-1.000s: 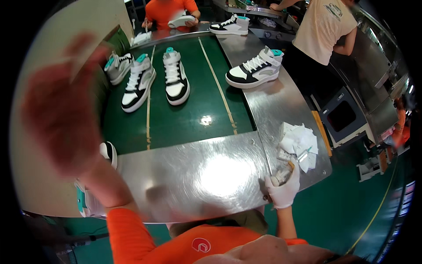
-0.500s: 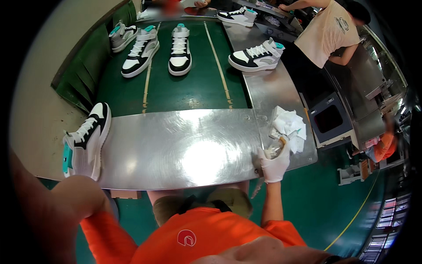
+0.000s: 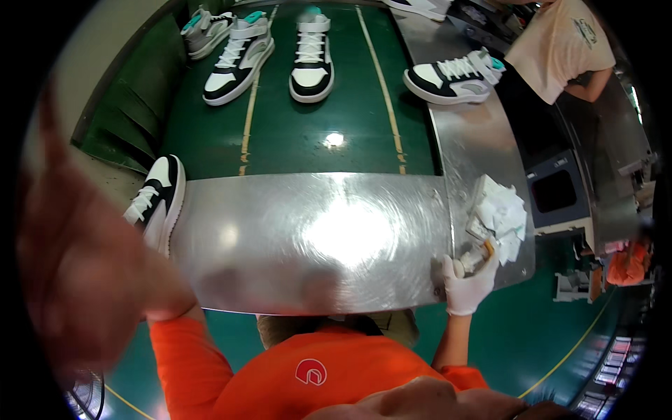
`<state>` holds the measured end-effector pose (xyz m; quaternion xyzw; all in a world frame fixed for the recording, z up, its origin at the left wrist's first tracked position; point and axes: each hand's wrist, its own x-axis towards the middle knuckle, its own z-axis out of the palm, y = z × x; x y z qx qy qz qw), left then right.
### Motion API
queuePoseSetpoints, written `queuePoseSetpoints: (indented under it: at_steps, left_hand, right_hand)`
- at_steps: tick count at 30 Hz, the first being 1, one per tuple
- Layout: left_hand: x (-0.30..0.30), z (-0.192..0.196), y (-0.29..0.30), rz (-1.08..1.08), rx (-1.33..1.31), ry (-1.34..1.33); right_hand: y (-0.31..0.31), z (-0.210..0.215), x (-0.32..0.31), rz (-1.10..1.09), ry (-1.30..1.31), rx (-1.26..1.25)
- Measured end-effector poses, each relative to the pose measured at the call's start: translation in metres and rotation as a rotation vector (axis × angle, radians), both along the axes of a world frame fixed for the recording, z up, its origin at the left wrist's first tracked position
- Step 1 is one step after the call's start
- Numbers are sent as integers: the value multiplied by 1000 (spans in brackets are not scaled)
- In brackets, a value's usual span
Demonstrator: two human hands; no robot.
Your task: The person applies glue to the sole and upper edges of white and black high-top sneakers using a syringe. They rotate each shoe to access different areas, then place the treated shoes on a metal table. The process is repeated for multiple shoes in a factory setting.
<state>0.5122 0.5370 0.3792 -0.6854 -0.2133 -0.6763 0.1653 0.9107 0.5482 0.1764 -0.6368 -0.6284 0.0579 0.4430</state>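
**Gloved right hand grips a small tool at the bench's right edge**

At the far left, the left hand (image 3: pixel 84 280) is raised close to the camera, a large blur; whether its fingers are released or clenched cannot be told. Just beyond it, a black-and-white sneaker (image 3: pixel 157 203) lies at the left edge of the bench (image 3: pixel 315 238), a bare sheet of shiny metal, with its long axis running along that edge and its toe pointing to the far side.

Behind the bench's far edge runs a green belt (image 3: pixel 329 133) carrying more black-and-white sneakers (image 3: pixel 238 59), their toes pointing toward the bench.

At the right near corner, the right hand (image 3: pixel 469 280), in a white glove, rests on the bench. Its fingers are clenched around a small light-coloured tool (image 3: pixel 476 257), whose long axis slants up and to the right, the tip pointing at a heap of white crumpled cloths (image 3: pixel 500 213) just beside it on the right edge. What kind of tool it is stays too small to tell.

Farther right, another person in a cream shirt (image 3: pixel 560 45) stands by a side table.
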Motion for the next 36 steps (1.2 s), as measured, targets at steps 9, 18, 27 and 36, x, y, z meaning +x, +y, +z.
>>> queuePoseSetpoints:
  at_steps: [9, 18, 27, 36]
  left_hand:
    - [-29, -193, 231, 514, -761, 665]
    - [-17, -240, 273, 559, -777, 647]
    - [-13, -239, 269, 574, -778, 619]
    - [-9, -247, 266, 641, -809, 585]
  right_hand:
    - [1, -11, 7, 17, -40, -62]
    - [-2, -18, 14, -31, -46, -116]
    - [0, -21, 13, -44, -26, -94]
    - [0, -20, 12, -44, 25, -96]
